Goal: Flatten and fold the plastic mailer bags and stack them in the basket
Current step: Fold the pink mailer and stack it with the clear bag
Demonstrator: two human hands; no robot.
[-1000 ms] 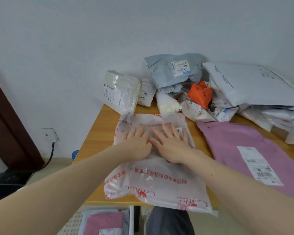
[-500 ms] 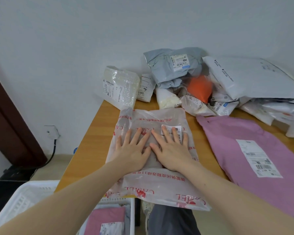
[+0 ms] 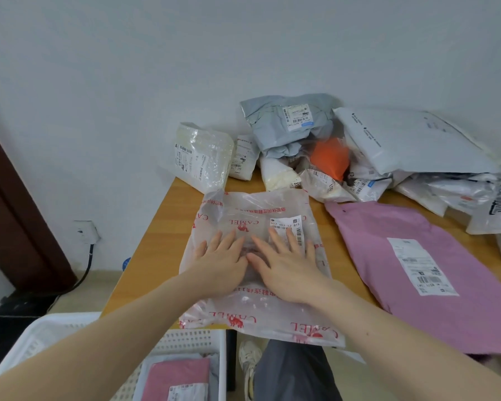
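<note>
A translucent white mailer bag with red print (image 3: 255, 209) lies flat on the wooden table (image 3: 162, 227), its near edge hanging over the table front. My left hand (image 3: 220, 261) and my right hand (image 3: 287, 264) press side by side on its middle, fingers straight and spread. A white basket (image 3: 197, 337) stands on the floor below the table at the lower left, with a folded pink mailer (image 3: 180, 377) lying on a grey one inside it.
A large pink mailer (image 3: 411, 256) lies flat to the right. A heap of grey, white and orange mailers (image 3: 330, 146) fills the table's back against the wall. A wall socket with a black cable (image 3: 84, 230) is at the left. My leg and shoe (image 3: 249, 360) are under the table.
Both hands have slid a little toward me over the bag, staying flat. The camera has tilted down, so the basket now shows.
</note>
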